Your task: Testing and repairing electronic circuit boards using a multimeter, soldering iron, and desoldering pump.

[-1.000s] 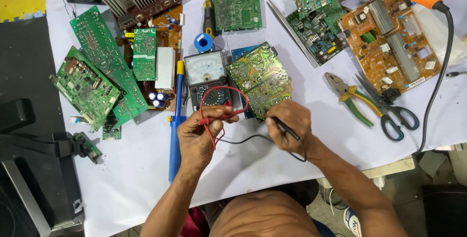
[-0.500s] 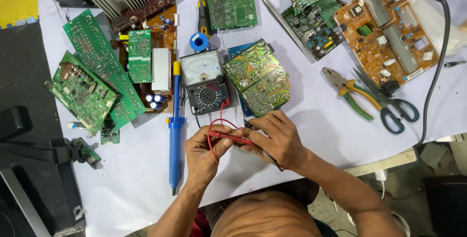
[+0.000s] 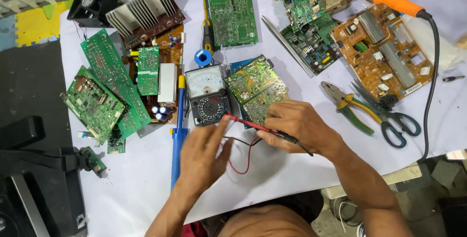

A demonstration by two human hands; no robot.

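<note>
The right hand (image 3: 296, 127) closes its fingers around a slim red test probe (image 3: 248, 124), which lies slanted across the white tabletop (image 3: 136, 188) with its tip by the lower edge of the black analogue multimeter (image 3: 209, 96). The left hand (image 3: 204, 156) rests flat beside it, fingers loosely spread and gripping nothing, over the red and black leads (image 3: 241, 161). A green circuit board (image 3: 255, 86) lies just beyond the right hand.
</note>
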